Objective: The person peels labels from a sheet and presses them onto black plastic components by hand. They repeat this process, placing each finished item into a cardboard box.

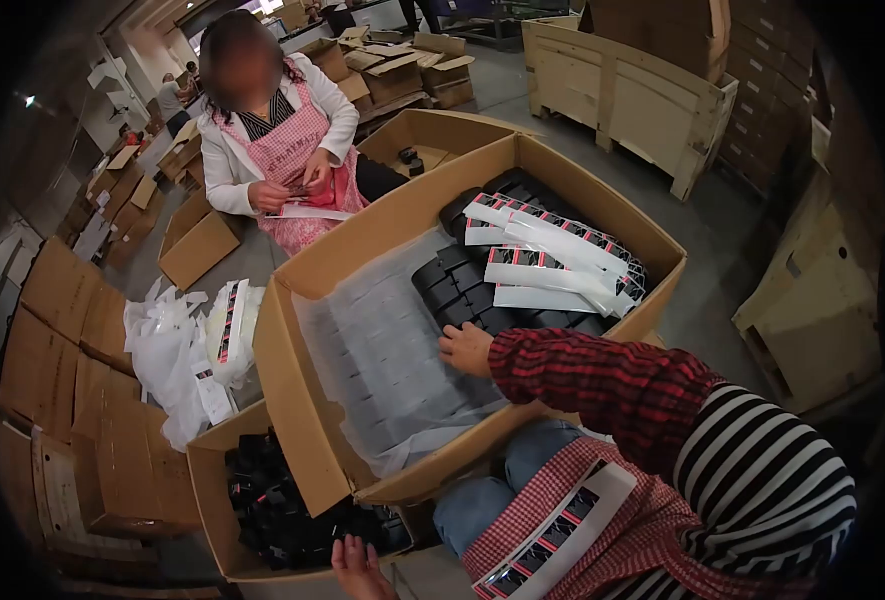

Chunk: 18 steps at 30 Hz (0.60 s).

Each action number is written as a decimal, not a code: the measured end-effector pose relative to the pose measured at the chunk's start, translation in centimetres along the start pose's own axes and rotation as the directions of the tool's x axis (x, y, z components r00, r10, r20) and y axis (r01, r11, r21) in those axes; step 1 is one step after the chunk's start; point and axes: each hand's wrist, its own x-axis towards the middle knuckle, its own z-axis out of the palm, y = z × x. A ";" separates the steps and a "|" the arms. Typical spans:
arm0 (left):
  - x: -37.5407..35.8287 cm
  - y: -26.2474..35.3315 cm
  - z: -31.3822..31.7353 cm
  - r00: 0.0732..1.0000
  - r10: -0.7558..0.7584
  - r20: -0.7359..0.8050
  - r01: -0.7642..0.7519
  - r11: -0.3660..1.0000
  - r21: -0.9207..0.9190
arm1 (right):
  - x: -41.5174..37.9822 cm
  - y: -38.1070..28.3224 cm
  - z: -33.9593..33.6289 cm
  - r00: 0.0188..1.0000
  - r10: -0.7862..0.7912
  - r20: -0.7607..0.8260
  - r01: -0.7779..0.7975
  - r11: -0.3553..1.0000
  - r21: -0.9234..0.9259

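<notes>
My right hand (pixel 467 350), in a red plaid sleeve, reaches into the large cardboard box (pixel 307 440). Its fingers bend against the edge of the black plastic pieces (pixel 452 285), seemingly gripping one; the fingertips are partly hidden. Low in the view, my left hand (pixel 362 572) has its fingers apart and holds nothing visible. It is beside a smaller carton (pixel 212 520) of loose black pieces (pixel 272 505). Strips of black-and-red stickers (pixel 557 265) on white backing lie over the pieces in the large box. Another sticker strip (pixel 552 535) rests on my apron.
A translucent sheet (pixel 382 350) covers rows of pieces in the large box. Across from me sits a co-worker (pixel 292 130) handling something small. White plastic bags (pixel 162 340) lie at left near stacked cartons (pixel 112 440). A wooden crate (pixel 622 95) stands behind.
</notes>
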 end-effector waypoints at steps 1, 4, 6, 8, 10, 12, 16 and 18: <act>-0.5 -0.4 0.5 0.999 -0.005 0.038 0.005 1.000 0.008 | 0.6 -0.1 1.6 0.997 0.012 -0.077 -0.017 0.998 -0.063; -1.9 -1.3 1.5 0.990 -0.010 0.137 0.007 1.000 0.024 | 0.3 -0.4 -2.5 0.968 -0.138 0.211 0.167 0.978 -0.127; -3.0 -1.7 2.0 0.981 -0.005 0.196 -0.001 1.000 0.031 | 0.1 -0.2 -2.0 0.990 -0.065 0.122 0.075 0.994 -0.082; -4.2 -2.0 1.8 0.968 -0.004 0.251 -0.009 0.999 0.051 | -0.3 -0.2 -2.5 0.999 0.013 0.039 -0.013 1.000 -0.015; -5.2 -2.3 2.4 0.944 -0.007 0.329 -0.017 0.997 0.072 | -2.1 0.9 -6.6 0.936 0.085 -0.343 0.073 0.904 0.422; -6.4 -2.7 4.0 0.907 -0.010 0.421 -0.027 0.996 0.081 | -5.1 1.1 -13.2 0.886 -0.003 -0.463 0.317 0.734 0.601; -9.1 -2.7 6.9 0.809 0.000 0.588 -0.069 0.993 0.095 | -12.8 -1.7 -21.2 0.787 -0.208 -0.581 0.612 0.382 0.692; -10.6 -2.5 8.2 0.750 0.005 0.662 -0.095 0.990 0.100 | -15.9 -3.4 -21.9 0.747 -0.295 -0.596 0.663 0.401 0.632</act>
